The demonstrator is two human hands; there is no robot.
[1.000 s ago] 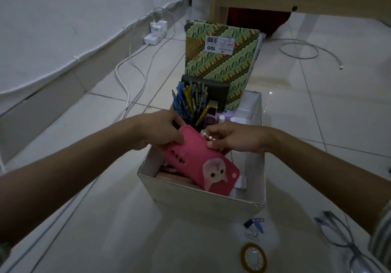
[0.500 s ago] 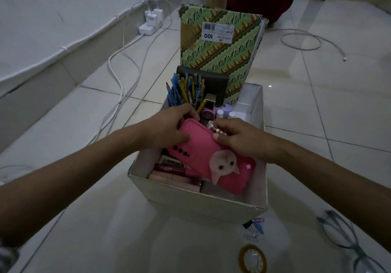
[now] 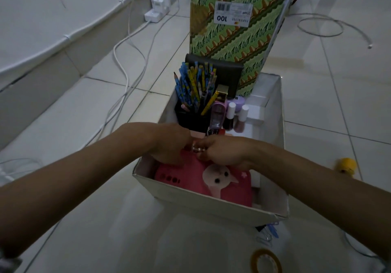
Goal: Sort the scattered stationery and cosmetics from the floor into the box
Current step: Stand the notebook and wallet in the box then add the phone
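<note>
Now left hand point(image 3: 171, 143) and right hand point(image 3: 225, 155) grip the pouch point(image 3: 188, 178), seemingly lower in the box point(image 3: 211, 206).

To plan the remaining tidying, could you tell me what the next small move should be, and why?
Probably let go and lift both hands out: the pink pouch lies inside the box, left hand and right hand gripping its far edge, while binder clips and tape roll lie outside.
</note>
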